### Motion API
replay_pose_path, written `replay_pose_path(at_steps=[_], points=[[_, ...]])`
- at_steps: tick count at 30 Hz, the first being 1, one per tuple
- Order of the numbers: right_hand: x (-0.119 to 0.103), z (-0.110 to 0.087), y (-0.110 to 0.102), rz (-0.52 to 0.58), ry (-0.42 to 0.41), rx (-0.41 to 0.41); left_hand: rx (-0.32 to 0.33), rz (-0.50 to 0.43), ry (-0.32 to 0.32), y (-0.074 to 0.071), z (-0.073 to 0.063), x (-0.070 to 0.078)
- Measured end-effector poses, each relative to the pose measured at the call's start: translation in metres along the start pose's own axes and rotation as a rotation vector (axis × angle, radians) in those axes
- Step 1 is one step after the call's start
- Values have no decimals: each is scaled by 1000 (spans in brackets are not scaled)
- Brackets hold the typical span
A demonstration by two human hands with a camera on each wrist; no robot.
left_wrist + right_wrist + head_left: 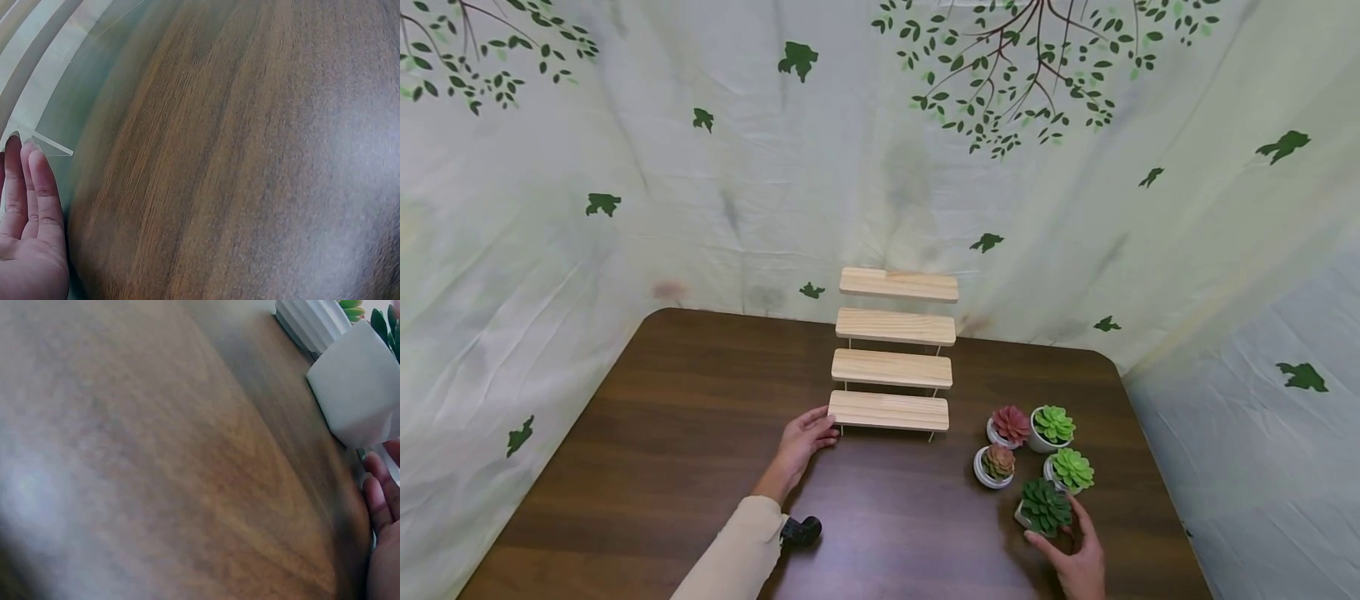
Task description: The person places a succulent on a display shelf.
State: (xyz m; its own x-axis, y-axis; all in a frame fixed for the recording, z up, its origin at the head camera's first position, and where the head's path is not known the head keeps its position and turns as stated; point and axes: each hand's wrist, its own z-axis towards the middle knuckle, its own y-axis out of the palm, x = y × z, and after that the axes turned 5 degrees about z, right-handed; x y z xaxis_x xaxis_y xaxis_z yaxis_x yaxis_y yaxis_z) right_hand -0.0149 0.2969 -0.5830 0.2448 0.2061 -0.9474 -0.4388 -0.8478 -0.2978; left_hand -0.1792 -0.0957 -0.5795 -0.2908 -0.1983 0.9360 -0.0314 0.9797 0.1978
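A wooden four-step display rack point(889, 410) stands toward the back of the table. My left hand point(803, 446) is at the left end of its lowest step, fingertips touching or close to the edge. The left wrist view shows that hand's fingers point(47, 194) extended, with the thumb not visible. At the right, my right hand point(1081, 554) has thumb and fingers around a dark green potted succulent point(1045, 507). Its white angular pot point(356, 387) shows in the right wrist view, fingers close against its lower side. Whether the pot is off the table I cannot tell.
Beyond the held plant stand a red succulent point(1011, 425), a brownish-red one point(998, 461) and two bright green ones point(1054, 424), close together in white pots. A leaf-printed cloth point(895, 192) hangs behind the brown table point(700, 400). Black gear point(801, 532) sits at my left wrist.
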Motion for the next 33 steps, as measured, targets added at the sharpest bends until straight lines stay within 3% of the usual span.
replay_pose_path(at_steps=[3,8,15,29,33], points=[[1,3,-1,-77,-1,-42,-6,-42,4,0,0,-1],[4,6,0,-110,-76,-36,-20,-109,12,0,-1,-2],[4,8,-2,2,-25,-39,-9,-142,-6,0,0,-3],[-6,7,1,86,71,-20,2,-161,-30,0,1,-3],[-11,6,0,125,49,-21,8,-164,-27,0,1,-3]])
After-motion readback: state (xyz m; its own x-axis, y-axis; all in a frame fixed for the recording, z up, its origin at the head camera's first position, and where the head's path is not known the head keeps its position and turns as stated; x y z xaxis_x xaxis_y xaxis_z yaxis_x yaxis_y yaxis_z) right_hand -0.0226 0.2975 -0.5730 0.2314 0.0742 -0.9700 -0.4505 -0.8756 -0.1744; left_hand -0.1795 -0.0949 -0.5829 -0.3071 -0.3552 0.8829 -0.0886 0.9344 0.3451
